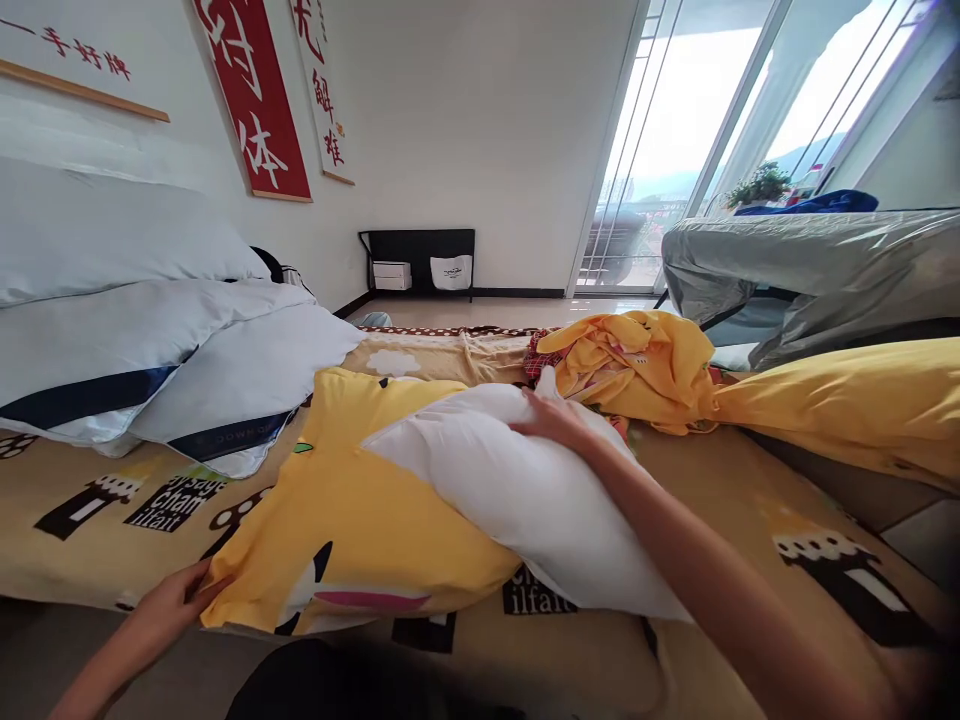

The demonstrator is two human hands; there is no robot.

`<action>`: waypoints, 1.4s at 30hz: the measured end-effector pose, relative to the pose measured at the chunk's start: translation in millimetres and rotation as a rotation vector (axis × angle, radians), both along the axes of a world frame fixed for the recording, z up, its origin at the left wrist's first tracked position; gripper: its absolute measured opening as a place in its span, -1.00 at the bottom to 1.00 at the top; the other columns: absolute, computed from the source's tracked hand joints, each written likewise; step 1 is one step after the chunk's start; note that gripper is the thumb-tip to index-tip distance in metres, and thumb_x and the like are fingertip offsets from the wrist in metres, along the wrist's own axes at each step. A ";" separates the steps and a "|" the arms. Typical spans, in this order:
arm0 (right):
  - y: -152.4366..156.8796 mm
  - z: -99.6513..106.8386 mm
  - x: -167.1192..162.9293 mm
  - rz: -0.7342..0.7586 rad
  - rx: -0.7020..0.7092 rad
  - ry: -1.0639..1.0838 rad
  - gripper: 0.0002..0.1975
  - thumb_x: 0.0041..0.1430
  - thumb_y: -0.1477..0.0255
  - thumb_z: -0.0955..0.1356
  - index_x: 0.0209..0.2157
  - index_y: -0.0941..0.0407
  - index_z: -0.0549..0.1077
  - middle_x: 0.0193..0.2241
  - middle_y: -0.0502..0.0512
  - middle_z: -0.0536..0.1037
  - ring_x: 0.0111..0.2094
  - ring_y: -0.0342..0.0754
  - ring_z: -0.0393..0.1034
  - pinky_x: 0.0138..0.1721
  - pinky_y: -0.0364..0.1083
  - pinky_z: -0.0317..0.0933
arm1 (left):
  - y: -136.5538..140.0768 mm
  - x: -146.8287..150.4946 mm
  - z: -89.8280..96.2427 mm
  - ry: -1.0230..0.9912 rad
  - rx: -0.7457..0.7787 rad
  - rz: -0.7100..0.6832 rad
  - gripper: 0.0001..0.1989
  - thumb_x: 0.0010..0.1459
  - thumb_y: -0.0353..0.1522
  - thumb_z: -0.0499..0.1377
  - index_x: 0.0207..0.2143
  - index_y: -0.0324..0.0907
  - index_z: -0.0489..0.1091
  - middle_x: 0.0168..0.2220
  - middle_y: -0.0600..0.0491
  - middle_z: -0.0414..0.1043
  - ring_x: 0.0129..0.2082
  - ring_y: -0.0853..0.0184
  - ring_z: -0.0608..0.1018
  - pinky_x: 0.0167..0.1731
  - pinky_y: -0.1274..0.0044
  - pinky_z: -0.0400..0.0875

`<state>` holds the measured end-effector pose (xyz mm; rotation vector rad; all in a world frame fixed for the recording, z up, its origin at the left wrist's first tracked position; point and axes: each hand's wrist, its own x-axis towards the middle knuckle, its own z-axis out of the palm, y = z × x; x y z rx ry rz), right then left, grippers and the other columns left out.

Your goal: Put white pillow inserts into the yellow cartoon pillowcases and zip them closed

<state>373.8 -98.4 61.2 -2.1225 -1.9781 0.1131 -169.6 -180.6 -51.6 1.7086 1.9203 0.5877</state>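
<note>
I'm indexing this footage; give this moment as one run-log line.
left hand: gripping corner of yellow cover; right hand: on white pillow; white pillow: largely exposed; beneath: patterned blanket

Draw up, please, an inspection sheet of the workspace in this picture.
Surface: tan patterned fabric blanket.
Job's things: yellow printed fabric cover, spread out; plump white fabric pillow overlapping it.
Clutter: crumpled yellow cloth, at right; white pillows with navy bands, at left.
Hands: left hand pinches the cover's near left corner; right hand touches the pillow's far side, grip unclear.
Cables: nothing seen.
Surroundings: red hanging scroll with white characters, low black rack, metal-framed glass door.
</note>
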 end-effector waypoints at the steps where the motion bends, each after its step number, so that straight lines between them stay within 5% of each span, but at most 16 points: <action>1: -4.7 -11.4 -2.6 -0.019 -0.016 0.002 -0.23 0.11 0.06 0.33 0.23 0.21 0.18 0.04 0.41 0.44 0.06 0.27 0.33 0.02 0.12 0.13 | 1.8 -0.8 3.2 0.050 -0.009 -0.005 -0.69 -0.20 0.02 0.17 -0.66 0.01 0.38 -0.57 0.18 0.48 -0.39 0.02 0.55 -0.37 0.34 0.41; 3: -21.4 -22.5 -9.5 -0.052 0.060 -0.014 -0.31 0.15 0.04 0.29 0.18 0.20 0.25 -0.04 0.38 0.50 -0.02 0.23 0.39 -0.06 0.06 0.18 | 5.6 6.6 19.1 0.214 0.052 0.013 -0.73 -0.09 -0.04 0.09 -0.57 0.01 0.41 -0.49 0.10 0.52 -0.38 -0.03 0.55 -0.39 0.28 0.39; 6: -52.2 -17.2 -22.1 -0.025 0.221 -0.094 -0.38 0.16 0.03 0.27 0.12 0.16 0.31 -0.14 0.32 0.56 -0.11 0.19 0.43 -0.10 0.03 0.17 | 10.5 51.7 64.0 0.446 0.438 0.057 -0.72 0.04 -0.17 -0.03 -0.30 -0.05 0.38 -0.17 -0.12 0.48 -0.23 -0.12 0.53 -0.34 0.16 0.39; 9: -78.3 -9.7 -35.7 0.017 0.327 -0.164 -0.43 0.19 0.07 0.26 0.08 0.18 0.35 -0.19 0.30 0.58 -0.17 0.16 0.45 -0.10 0.01 0.16 | 17.6 133.2 113.6 0.425 0.755 -0.241 -0.69 0.13 -0.26 -0.07 -0.14 -0.15 0.33 -0.09 -0.15 0.42 -0.02 0.03 0.47 -0.04 0.23 0.34; 13: -109.2 -16.4 -46.1 0.066 0.525 -0.221 -0.49 0.23 0.13 0.26 0.03 0.22 0.40 -0.22 0.27 0.60 -0.24 0.11 0.47 -0.11 0.00 0.17 | 38.4 244.5 151.3 0.566 0.853 -0.487 -0.67 0.17 -0.30 0.00 -0.07 -0.24 0.34 -0.10 -0.17 0.42 -0.07 0.07 0.45 -0.09 0.28 0.36; 17: -136.6 -24.6 -43.1 0.202 0.819 -0.261 -0.57 0.26 0.22 0.25 -0.02 0.27 0.42 -0.34 0.23 0.61 -0.34 0.05 0.47 -0.20 -0.03 0.19 | 66.6 303.1 164.8 0.684 0.850 -0.522 -0.68 0.18 -0.35 0.02 -0.06 -0.28 0.35 -0.12 -0.17 0.41 -0.08 0.06 0.44 -0.15 0.29 0.34; 20: -146.9 -24.4 -40.8 0.261 0.942 -0.241 -0.61 0.28 0.25 0.25 -0.04 0.26 0.43 -0.39 0.19 0.61 -0.38 0.02 0.46 -0.24 -0.04 0.20 | 79.9 317.8 172.4 0.645 0.781 -0.442 -0.77 0.18 -0.41 0.01 -0.18 -0.26 0.40 -0.19 -0.14 0.45 -0.14 0.08 0.48 -0.23 0.36 0.32; 25: -138.3 -20.3 -56.3 0.338 0.908 -0.159 -0.72 0.21 0.38 0.28 -0.09 0.19 0.44 -0.39 0.13 0.61 -0.35 0.01 0.46 -0.26 -0.05 0.20 | 70.1 342.6 183.1 0.561 0.743 -0.487 -0.81 0.21 -0.32 0.03 -0.27 -0.17 0.42 -0.31 -0.03 0.49 -0.29 0.18 0.52 -0.40 0.46 0.24; 29: -119.5 -18.9 -79.2 0.379 0.743 -0.189 -0.86 0.07 0.47 0.31 -0.31 0.13 0.49 -0.40 0.14 0.58 -0.33 0.06 0.44 -0.24 -0.03 0.19 | 44.9 366.1 190.4 0.503 0.777 -0.525 -0.79 0.21 -0.33 0.01 -0.26 -0.15 0.42 -0.31 0.00 0.49 -0.27 0.21 0.52 -0.43 0.47 0.17; 33: -103.7 -13.3 -83.6 0.377 0.540 -0.271 -0.78 0.08 0.46 0.34 -0.20 0.15 0.52 -0.23 0.26 0.58 -0.21 0.13 0.43 -0.17 0.02 0.21 | 33.2 364.8 182.3 0.386 0.767 -0.589 -0.86 0.16 -0.36 0.04 -0.35 -0.16 0.39 -0.30 0.00 0.48 -0.32 0.21 0.49 -0.46 0.46 0.08; 38: -109.1 -7.5 -23.3 0.296 0.565 -0.046 -0.51 0.23 0.23 0.29 0.15 0.11 0.32 -0.14 0.22 0.54 -0.09 0.12 0.38 0.00 0.11 0.18 | 53.6 332.6 161.4 0.187 0.635 -0.511 -0.76 0.13 -0.36 0.06 -0.58 -0.17 0.15 -0.55 0.06 0.33 -0.49 0.31 0.35 -0.49 0.49 -0.01; 42: -138.0 -18.2 62.9 0.061 0.694 0.297 -0.07 -0.03 0.02 0.42 0.29 0.04 0.06 0.23 0.24 0.22 0.23 0.22 0.08 0.19 0.23 0.03 | 61.2 317.1 159.3 0.068 0.617 -0.461 -0.66 0.17 -0.31 0.02 -0.63 -0.17 0.00 -0.65 0.15 0.13 -0.57 0.40 0.23 -0.51 0.53 0.01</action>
